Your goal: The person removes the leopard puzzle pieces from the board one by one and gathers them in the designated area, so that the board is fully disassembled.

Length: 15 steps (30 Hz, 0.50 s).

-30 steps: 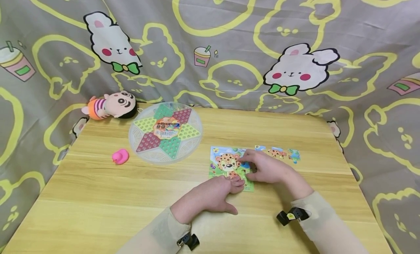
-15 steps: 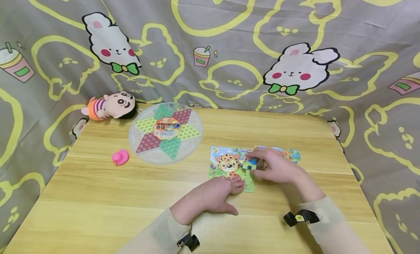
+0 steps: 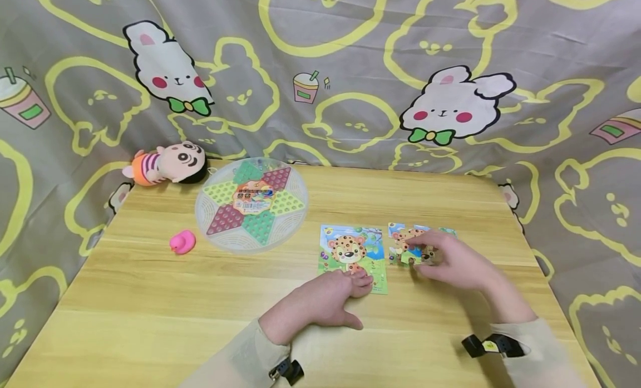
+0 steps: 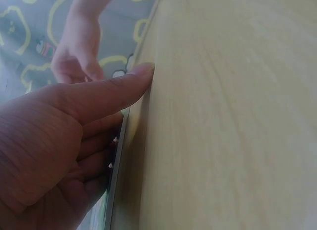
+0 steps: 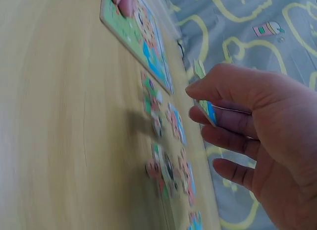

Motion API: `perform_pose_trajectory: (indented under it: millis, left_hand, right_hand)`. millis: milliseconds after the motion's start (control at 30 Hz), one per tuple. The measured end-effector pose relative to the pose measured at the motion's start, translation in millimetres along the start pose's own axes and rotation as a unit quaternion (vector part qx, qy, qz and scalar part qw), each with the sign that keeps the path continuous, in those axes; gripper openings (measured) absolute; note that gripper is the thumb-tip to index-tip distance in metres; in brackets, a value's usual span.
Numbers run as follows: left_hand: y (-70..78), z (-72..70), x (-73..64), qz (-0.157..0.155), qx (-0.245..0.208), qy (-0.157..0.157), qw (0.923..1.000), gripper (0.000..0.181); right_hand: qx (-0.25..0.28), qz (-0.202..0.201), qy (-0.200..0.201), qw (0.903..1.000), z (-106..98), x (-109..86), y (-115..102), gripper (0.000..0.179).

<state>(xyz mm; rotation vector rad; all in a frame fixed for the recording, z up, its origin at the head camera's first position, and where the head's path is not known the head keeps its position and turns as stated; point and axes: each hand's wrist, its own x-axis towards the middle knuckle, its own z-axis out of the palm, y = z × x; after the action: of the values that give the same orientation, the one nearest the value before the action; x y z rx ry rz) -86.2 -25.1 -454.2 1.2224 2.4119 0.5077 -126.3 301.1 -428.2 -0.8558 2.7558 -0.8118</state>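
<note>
A plush doll [image 3: 167, 164] lies on its side at the rear left corner of the desk [image 3: 175, 310]; a pink toy duck [image 3: 183, 241] sits nearer the front. To their right, a round game board [image 3: 252, 204] with a six-pointed star lies flat. The left hand [image 3: 320, 301] is extended, its fingers laid flat on the lower part of the puzzle board [image 3: 350, 249] and its thumb straight, pointing away from the board. The puzzle board, printed with a spotted cub, lies flat right of the game board and apart from it. Next, several loose pieces [image 3: 397, 230] lie right of the puzzle board; their exact number is partly hidden. Above them, the right hand [image 3: 455, 260], well apart from the left, pinches a blue-and-green puzzle piece [image 5: 210, 113] between thumb and fingers, raised off the desk.
</note>
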Motion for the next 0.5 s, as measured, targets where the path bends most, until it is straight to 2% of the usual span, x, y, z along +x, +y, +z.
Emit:
perform_pose_trajectory:
  millis: [500]
  left_hand:
    - [0.2, 0.4, -0.8, 0.005, 0.0, 0.005, 1.0, 0.08]
  right_hand:
    - [-0.053, 0.004, 0.041, 0.9977, -22.4, -42.9, 30.4, 0.048]
